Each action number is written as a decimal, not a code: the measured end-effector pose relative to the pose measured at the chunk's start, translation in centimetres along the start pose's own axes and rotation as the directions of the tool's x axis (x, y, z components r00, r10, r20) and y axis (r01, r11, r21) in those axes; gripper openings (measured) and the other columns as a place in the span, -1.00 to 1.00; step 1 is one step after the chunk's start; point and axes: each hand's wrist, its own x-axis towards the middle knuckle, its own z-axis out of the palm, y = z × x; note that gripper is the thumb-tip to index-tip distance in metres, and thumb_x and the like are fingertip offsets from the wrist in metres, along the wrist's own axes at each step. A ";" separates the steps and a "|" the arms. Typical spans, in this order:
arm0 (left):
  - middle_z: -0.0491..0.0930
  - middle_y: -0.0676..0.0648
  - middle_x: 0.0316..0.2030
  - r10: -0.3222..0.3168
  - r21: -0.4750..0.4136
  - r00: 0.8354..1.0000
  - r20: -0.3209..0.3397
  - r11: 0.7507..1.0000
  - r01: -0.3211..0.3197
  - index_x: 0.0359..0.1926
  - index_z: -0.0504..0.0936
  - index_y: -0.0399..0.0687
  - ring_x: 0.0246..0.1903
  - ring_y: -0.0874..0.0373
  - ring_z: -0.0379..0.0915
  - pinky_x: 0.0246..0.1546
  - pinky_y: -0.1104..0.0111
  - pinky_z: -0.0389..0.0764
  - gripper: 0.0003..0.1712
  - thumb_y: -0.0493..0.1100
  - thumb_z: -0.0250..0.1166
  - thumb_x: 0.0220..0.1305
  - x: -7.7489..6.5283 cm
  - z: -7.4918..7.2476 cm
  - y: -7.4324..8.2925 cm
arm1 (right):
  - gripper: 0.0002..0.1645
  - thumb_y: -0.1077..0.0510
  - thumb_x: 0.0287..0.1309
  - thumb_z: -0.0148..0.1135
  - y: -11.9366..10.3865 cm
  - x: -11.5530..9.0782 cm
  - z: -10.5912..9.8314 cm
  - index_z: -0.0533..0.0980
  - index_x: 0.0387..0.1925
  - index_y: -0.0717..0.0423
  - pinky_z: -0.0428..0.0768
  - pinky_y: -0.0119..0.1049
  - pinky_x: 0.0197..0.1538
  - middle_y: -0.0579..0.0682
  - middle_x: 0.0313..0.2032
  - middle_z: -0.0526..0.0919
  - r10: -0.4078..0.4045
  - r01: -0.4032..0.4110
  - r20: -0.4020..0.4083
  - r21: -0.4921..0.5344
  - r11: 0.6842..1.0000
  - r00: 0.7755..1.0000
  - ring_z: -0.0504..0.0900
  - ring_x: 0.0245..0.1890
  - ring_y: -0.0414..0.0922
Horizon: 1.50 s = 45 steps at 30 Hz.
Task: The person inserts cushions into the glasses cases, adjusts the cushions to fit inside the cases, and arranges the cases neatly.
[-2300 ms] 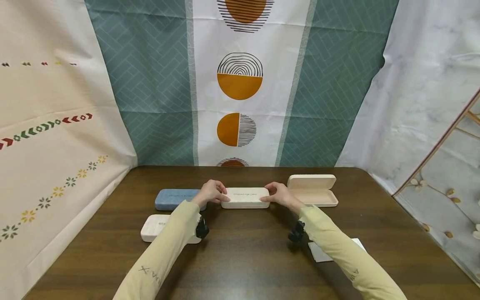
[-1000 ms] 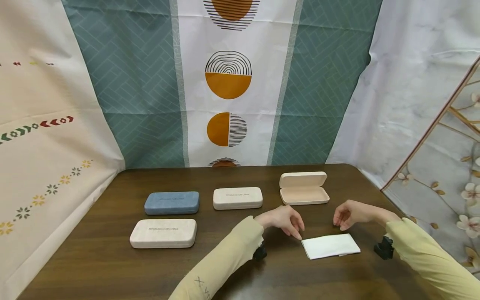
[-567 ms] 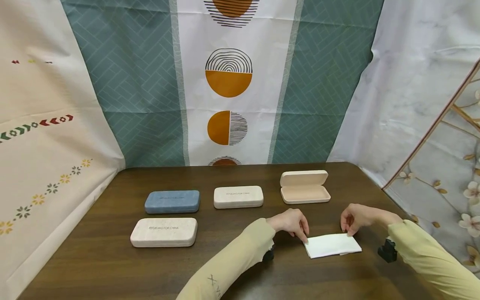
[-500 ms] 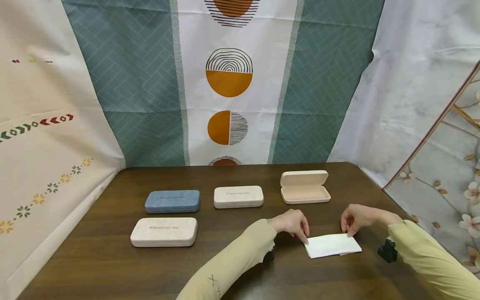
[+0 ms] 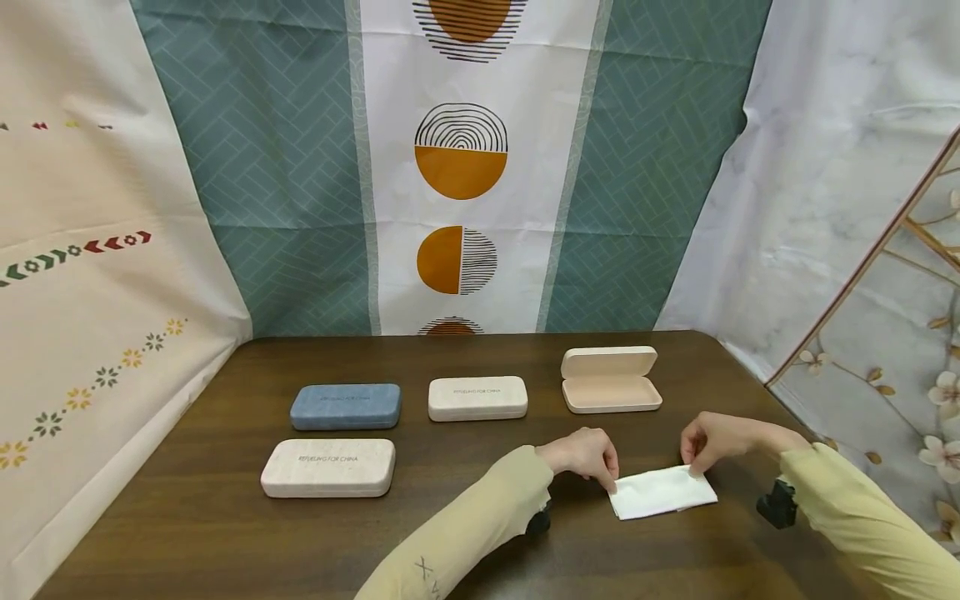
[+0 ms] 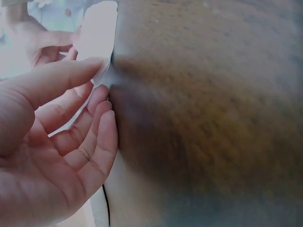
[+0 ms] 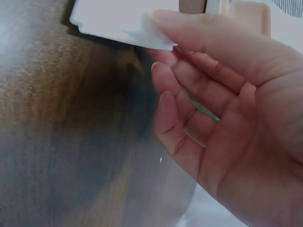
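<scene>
A folded white tissue point(image 5: 660, 493) lies low over the brown table, stretched between the two hands. My left hand point(image 5: 588, 457) pinches its left corner between thumb and index finger; in the left wrist view the other fingers of this hand point(image 6: 61, 137) curve loosely below the tissue point(image 6: 98, 33). At its far right corner my right hand point(image 5: 716, 439) pinches the edge. In the right wrist view, the right thumb lies on top of the tissue point(image 7: 123, 19), the index finger is beneath, and the remaining fingers point(image 7: 168, 111) curl free.
Behind the hands stands an open pale pink glasses case point(image 5: 611, 393). To its left is a closed white glasses case point(image 5: 477, 400). Farther left lie a blue case point(image 5: 345, 408) and another white case point(image 5: 327, 469). Patterned cloths point(image 5: 645, 167) hang around the table.
Both hands have left the middle white case and moved right to the tissue. They have taken hold of its two far corners, and it has shifted slightly.
</scene>
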 end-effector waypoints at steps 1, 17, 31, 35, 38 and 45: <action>0.41 0.17 -0.68 -0.004 -0.021 1.000 -0.003 1.000 0.004 -0.61 0.59 -0.06 -0.71 0.37 0.29 -0.69 0.59 0.38 -0.84 -0.23 0.45 -0.09 0.0 0.0 -0.1 | -0.89 0.34 -0.11 0.32 0.1 0.0 -0.1 0.51 -0.52 0.27 0.41 -0.44 -0.55 -0.15 -0.56 0.54 -0.002 0.002 -0.006 0.004 1.000 1.000 0.42 -0.58 -0.34; 0.49 0.00 -0.64 -0.114 -0.549 0.982 -0.149 0.836 0.014 -0.54 0.53 -0.26 -0.57 0.14 0.53 -0.55 0.40 0.55 -0.87 -0.44 0.33 -0.03 -0.6 -1.1 -2.3 | -0.90 0.30 0.13 0.13 1.3 0.6 -0.8 0.43 -0.32 0.29 0.53 -0.27 -0.43 -0.03 -0.45 0.52 0.082 -0.045 -0.225 0.162 0.986 0.971 0.46 -0.48 -0.20; 0.42 -0.11 -0.55 -0.210 -0.763 0.899 -0.386 0.620 -0.182 -0.23 0.47 -0.34 -0.59 0.10 0.49 -0.52 0.27 0.57 -0.73 -0.59 0.14 0.00 -0.1 -1.3 -3.4 | -0.80 0.33 0.09 0.20 1.6 2.1 -0.1 0.33 -0.32 0.30 0.56 -0.09 -0.32 0.08 -0.39 0.48 0.218 0.034 -0.471 0.471 0.882 0.855 0.54 -0.37 -0.07; 0.45 -0.16 -0.51 -0.218 -0.746 0.877 -0.428 0.633 -0.207 -0.24 0.55 -0.30 -0.57 0.16 0.47 -0.53 0.33 0.56 -0.71 -0.60 0.13 0.01 0.2 -1.5 -3.7 | -0.74 0.32 0.08 0.21 1.5 2.5 -0.1 0.34 -0.24 0.38 0.56 -0.11 -0.31 0.07 -0.34 0.51 0.220 0.059 -0.536 0.454 0.889 0.815 0.54 -0.36 -0.09; 0.51 -0.11 -0.45 -0.240 -0.750 0.867 -0.436 0.630 -0.202 -0.34 0.61 -0.33 -0.54 0.19 0.47 -0.48 0.36 0.56 -0.79 -0.58 0.14 0.04 0.3 -1.6 -3.8 | -0.70 0.31 0.07 0.23 1.5 2.8 -0.1 0.37 -0.22 0.44 0.56 -0.14 -0.31 0.06 -0.32 0.54 0.223 0.058 -0.569 0.433 0.899 0.791 0.54 -0.36 -0.10; 0.54 -0.04 -0.41 -0.305 -0.774 0.845 -0.439 0.606 -0.183 -0.35 0.63 -0.40 -0.51 0.18 0.53 -0.45 0.38 0.55 -0.86 -0.53 0.19 0.04 0.9 -2.0 -4.1 | -0.63 0.30 0.04 0.27 1.4 3.8 -0.4 0.44 -0.16 0.51 0.56 -0.23 -0.29 0.11 -0.28 0.58 0.237 0.049 -0.620 0.407 0.912 0.748 0.58 -0.36 -0.12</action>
